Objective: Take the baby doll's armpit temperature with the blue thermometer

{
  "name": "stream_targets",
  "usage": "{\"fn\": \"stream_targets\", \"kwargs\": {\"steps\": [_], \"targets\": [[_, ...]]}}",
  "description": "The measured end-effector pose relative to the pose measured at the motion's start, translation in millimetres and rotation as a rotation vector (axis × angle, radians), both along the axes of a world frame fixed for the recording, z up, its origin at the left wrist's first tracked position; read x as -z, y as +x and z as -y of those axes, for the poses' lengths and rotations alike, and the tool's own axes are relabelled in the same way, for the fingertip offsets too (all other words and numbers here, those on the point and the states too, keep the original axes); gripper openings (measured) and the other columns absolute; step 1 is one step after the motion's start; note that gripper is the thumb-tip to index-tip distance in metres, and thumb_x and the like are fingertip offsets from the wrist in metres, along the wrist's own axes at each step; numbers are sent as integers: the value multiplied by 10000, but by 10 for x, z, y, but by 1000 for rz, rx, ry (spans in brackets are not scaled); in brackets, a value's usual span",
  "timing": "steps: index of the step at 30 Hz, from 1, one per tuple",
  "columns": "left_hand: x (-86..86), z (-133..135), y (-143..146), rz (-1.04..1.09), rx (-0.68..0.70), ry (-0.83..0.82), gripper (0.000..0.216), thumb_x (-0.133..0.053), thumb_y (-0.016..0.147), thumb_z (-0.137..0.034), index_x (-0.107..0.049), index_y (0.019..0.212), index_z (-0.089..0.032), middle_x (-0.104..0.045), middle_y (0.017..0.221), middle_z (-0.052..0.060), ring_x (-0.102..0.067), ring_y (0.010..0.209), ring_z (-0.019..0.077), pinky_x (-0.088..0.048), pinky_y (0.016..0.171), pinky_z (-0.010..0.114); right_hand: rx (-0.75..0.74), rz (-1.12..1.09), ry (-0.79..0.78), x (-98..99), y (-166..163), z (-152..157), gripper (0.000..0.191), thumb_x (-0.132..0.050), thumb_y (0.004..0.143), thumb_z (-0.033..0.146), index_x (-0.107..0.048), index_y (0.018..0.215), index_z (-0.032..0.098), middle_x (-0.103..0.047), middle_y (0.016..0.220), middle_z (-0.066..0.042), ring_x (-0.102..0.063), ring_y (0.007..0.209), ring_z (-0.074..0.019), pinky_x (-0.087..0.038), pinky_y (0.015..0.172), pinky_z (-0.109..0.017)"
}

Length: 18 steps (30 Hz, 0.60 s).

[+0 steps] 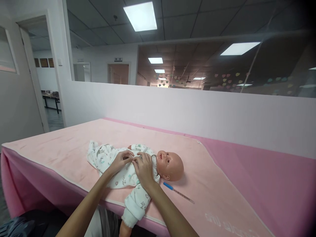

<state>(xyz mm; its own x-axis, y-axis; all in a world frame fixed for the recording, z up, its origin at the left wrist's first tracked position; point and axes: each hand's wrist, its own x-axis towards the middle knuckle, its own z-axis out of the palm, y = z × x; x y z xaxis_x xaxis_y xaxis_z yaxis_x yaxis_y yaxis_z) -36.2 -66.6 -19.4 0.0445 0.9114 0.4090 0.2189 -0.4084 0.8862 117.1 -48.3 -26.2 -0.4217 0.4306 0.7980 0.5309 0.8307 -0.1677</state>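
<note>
A baby doll (pixel 170 164) lies on its back on a pale pink towel (pixel 61 148), head to the right. It wears a white printed romper (pixel 103 158). My left hand (pixel 120 160) and my right hand (pixel 143 168) both rest on the doll's chest. Their fingertips meet and pinch the front of the romper. One sleeved doll arm (pixel 134 204) hangs over the table's near edge. A thin glass thermometer with a blue tip (pixel 178 192) lies on the towel just below the doll's head, apart from both hands.
The towel covers a table draped in a darker pink cloth (pixel 271 177). A white half wall with glass above (pixel 197 108) runs behind the table. An open doorway (pixel 46 98) is at the left. Dark fabric (pixel 22 223) shows at the bottom left.
</note>
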Motion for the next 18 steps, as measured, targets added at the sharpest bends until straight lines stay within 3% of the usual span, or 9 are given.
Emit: {"fn": "stream_targets", "kwargs": {"steps": [4,10,18], "targets": [[70,8,10,58,-77,-9,281,-620,746,-330,-563,947,-142,-662,672,26,-618,680,152,-455,645,231,11,-10,-42,31,-7,-26,31,-562,823,203,-581,801,211,-565,975,-35,-475,935,-189,-354,848,-347],[106,27,-6,140,-130,-50,304,-676,697,-335,-601,907,-128,-702,755,72,-660,755,194,-501,673,254,25,4,-35,33,-13,-24,37,-580,814,208,-550,792,209,-573,933,-27,-482,885,-184,-351,830,-336],[68,63,-13,135,-119,-41,270,-654,716,-326,-636,901,-131,-704,805,65,-656,791,182,-513,710,247,-15,-2,-60,21,-8,-10,66,-519,840,174,-504,783,202,-579,796,6,-495,780,-152,-323,869,-344]]}}
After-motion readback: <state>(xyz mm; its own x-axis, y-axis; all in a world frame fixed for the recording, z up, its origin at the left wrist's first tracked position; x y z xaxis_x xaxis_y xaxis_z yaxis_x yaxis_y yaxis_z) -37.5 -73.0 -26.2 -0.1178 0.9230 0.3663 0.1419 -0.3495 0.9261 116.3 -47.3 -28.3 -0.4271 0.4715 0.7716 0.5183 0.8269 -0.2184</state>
